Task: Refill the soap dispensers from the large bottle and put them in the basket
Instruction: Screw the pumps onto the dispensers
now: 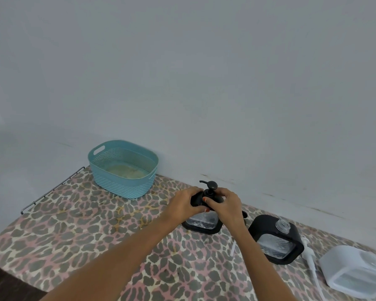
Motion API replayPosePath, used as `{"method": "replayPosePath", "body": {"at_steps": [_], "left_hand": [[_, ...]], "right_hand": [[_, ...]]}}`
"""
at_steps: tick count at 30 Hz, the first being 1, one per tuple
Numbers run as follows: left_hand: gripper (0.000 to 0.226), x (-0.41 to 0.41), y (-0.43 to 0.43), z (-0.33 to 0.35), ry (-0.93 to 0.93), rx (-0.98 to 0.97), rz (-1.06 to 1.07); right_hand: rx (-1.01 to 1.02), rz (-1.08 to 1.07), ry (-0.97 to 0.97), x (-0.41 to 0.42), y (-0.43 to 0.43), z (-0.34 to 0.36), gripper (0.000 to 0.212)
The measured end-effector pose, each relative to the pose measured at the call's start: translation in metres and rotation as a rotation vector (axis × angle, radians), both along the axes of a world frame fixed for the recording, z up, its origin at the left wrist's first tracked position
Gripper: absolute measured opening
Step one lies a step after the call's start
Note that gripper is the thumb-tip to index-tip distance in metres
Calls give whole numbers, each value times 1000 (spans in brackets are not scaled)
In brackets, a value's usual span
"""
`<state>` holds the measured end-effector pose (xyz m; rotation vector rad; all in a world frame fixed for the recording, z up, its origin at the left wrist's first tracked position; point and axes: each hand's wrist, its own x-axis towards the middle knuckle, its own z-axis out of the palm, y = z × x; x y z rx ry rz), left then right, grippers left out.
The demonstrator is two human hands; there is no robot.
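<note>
A clear soap dispenser with black frame (202,222) stands on the leopard-print table, its black pump head (211,187) on top. My left hand (183,202) grips the dispenser's black shoulder. My right hand (225,204) holds the pump collar from the right. A second dispenser (276,240) stands to the right with its neck open and no pump. The large translucent bottle (356,270) lies at the far right. A teal basket (123,168) stands at the back left, holding no dispensers.
A white pump with its long tube (309,255) lies on the table between the second dispenser and the large bottle. A thin clear tube (233,248) lies near my right forearm. A wire rack edge (52,190) borders the table's left side. The wall runs close behind.
</note>
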<state>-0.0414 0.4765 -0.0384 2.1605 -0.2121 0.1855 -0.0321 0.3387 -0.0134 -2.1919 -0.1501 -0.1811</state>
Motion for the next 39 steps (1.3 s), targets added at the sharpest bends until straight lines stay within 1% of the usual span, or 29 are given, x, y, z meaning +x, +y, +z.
{"method": "replayPosePath", "body": {"at_steps": [5, 10, 12, 18, 23, 26, 30, 33, 35, 37, 39], "left_hand": [[49, 1, 0, -2, 1, -2, 2], [47, -2, 0, 0, -1, -15, -14], [48, -2, 0, 0, -4, -13, -16], [46, -2, -1, -1, -8, -5, 11], [45, -2, -2, -2, -9, -7, 17], [42, -3, -2, -1, -14, -9, 9], [44, -5, -2, 1, -8, -7, 4], [45, -5, -2, 1, 2, -4, 10], [47, -5, -2, 2, 11, 2, 12], [49, -5, -2, 3, 20, 11, 12], [49, -5, -3, 3, 28, 13, 6]], "right_hand": [[-4, -75, -6, -4, 6, 1, 25], [-49, 76, 18, -5, -1, 10, 21], [-40, 99, 19, -4, -4, 11, 20], [-91, -17, -29, -5, 4, 7, 24], [-43, -114, -51, -8, 11, 0, 20], [-38, -141, -37, -6, 14, -6, 24], [-45, -124, -19, -7, 13, -11, 30], [-23, -19, -11, -9, 4, -6, 33], [-12, 22, -7, -10, -7, -2, 41], [2, -12, 2, -10, -22, 1, 43], [-22, -88, 7, -6, -39, 2, 34]]}}
